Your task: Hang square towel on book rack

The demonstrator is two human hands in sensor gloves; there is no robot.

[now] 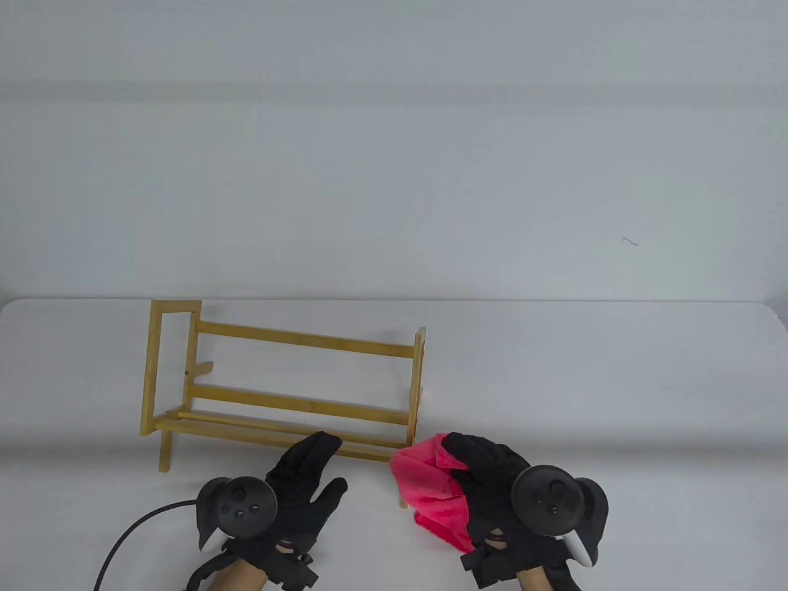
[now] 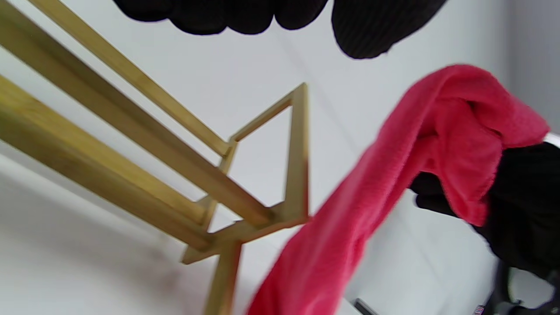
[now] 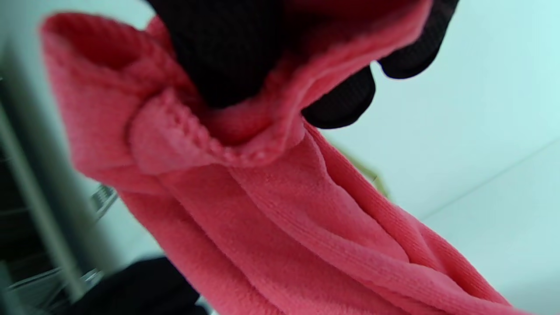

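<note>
Carrying step: right hand [image 1: 492, 486] bunching pink towel [image 1: 431, 486], lifted off the bench. Left hand [image 1: 301, 486] spread, empty, beside it. Next, probably: draping over book rack [image 1: 289, 381] rail ahead of left hand.

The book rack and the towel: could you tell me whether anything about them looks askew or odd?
The towel is bunched in the right hand, not spread flat. The book rack sits at a slight angle to the table edge but looks intact. The left hand holds nothing.
</note>
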